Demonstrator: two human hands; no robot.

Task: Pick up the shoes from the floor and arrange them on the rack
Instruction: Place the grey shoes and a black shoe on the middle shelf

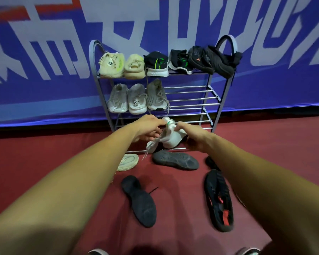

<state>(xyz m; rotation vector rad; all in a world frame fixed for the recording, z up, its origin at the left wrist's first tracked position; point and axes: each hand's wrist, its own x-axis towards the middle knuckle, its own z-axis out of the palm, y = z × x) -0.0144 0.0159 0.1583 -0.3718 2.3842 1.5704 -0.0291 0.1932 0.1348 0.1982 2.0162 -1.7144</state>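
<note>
A white shoe (170,137) with green stripes and dangling laces hangs in front of the rack's lower shelves, held by both hands. My left hand (149,128) grips its left side and my right hand (192,136) grips its right side. The grey metal rack (191,97) stands against the wall. Its top shelf carries several shoes, cream ones (111,65) on the left and black ones (220,60) on the right. Three pale grey shoes (136,98) fill the left of the second shelf. On the floor lie a cream shoe (127,161) and several black shoes (175,160), (139,200), (218,199).
A blue banner (44,80) with big white letters covers the wall behind the rack. The floor (44,151) is dark red. The right half of the second shelf and the lower shelves show bare bars. Tips of my own shoes (98,252) show at the bottom edge.
</note>
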